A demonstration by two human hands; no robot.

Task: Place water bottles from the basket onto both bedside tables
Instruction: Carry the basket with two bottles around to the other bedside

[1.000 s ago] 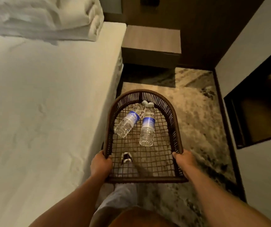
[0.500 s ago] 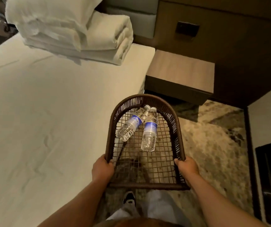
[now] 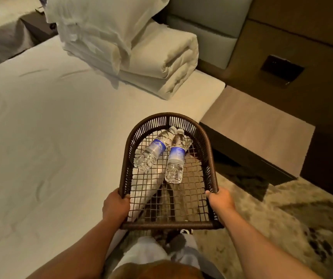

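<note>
I hold a dark brown woven basket (image 3: 210, 150) in front of me, over the edge of the bed. My left hand (image 3: 115, 206) grips its left rim and my right hand (image 3: 220, 200) grips its right rim. Two clear water bottles with blue labels lie on the mesh bottom at the far end, caps together. The left bottle (image 3: 153, 151) lies slanted; the right bottle (image 3: 175, 157) points almost straight towards me. A wooden bedside table (image 3: 258, 127) stands just beyond the basket, to the right of the bed.
The bed with a white sheet (image 3: 51, 137) fills the left side. Folded white bedding (image 3: 141, 51) is stacked at its head. A dark wood wall panel with a switch plate (image 3: 281, 70) rises behind the table. Patterned carpet (image 3: 272, 218) covers the floor on the right.
I have walked forward with the basket towards the head of the bed. The bedside table is now closer and right of the basket. The bottles lie as before.
</note>
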